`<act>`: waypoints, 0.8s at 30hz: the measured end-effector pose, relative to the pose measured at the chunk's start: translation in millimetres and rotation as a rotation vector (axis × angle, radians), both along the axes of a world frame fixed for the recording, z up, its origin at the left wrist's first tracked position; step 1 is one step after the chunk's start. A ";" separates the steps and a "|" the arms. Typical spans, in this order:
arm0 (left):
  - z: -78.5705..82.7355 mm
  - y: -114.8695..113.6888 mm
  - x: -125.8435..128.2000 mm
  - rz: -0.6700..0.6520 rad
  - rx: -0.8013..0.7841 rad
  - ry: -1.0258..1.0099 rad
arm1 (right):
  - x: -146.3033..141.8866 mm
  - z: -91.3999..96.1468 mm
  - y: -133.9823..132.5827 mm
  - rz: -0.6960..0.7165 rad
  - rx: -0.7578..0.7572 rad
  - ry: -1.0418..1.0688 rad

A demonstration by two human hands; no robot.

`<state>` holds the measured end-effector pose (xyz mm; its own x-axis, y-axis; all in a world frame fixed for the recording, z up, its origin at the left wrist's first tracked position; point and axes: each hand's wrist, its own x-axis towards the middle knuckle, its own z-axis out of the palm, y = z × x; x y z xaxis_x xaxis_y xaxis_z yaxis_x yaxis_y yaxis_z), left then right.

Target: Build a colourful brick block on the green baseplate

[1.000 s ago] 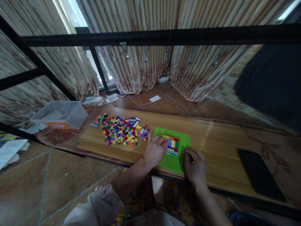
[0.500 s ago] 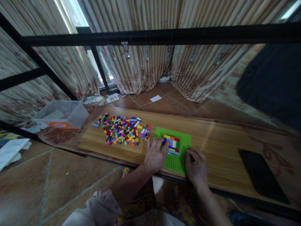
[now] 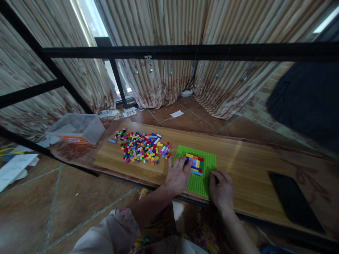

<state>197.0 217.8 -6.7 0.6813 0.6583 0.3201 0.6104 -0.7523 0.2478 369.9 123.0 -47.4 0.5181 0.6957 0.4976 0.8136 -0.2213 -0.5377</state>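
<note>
A green baseplate (image 3: 206, 158) lies on a long wooden board (image 3: 246, 165), with a small patch of coloured bricks (image 3: 196, 164) built on it. My left hand (image 3: 178, 174) rests on the plate's left side, fingers stretched toward the patch, with a blue brick (image 3: 186, 159) at its fingertips. My right hand (image 3: 221, 187) lies at the plate's near right corner, fingers curled and pressing down on its edge. A heap of loose coloured bricks (image 3: 143, 147) sits to the left of the plate.
A clear plastic box (image 3: 76, 127) stands on the floor at the left. A black phone (image 3: 293, 201) lies on the board at the right. A black metal frame bar (image 3: 185, 52) crosses overhead. Curtains (image 3: 169, 81) hang behind, and papers (image 3: 116, 113) lie on the tiled floor.
My left hand has shifted slightly along the built patch, a blue brick now showing at its fingertips. My right hand has stayed at the plate's corner. The camera has tilted a little.
</note>
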 end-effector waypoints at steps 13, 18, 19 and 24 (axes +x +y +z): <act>-11.7 -24.2 -56.7 0.043 -0.110 -0.227 | 5.8 -4.8 1.3 0.037 -0.004 -0.027; -17.1 -20.8 -93.6 0.107 -0.081 -0.244 | 10.4 -7.4 5.1 0.081 -0.015 -0.111; -18.1 -20.1 -100.7 0.122 -0.070 -0.252 | 11.7 -7.6 5.3 0.089 -0.022 -0.125; -18.4 -15.9 -135.8 0.195 -0.029 -0.307 | 22.7 -8.9 4.6 0.182 -0.067 -0.149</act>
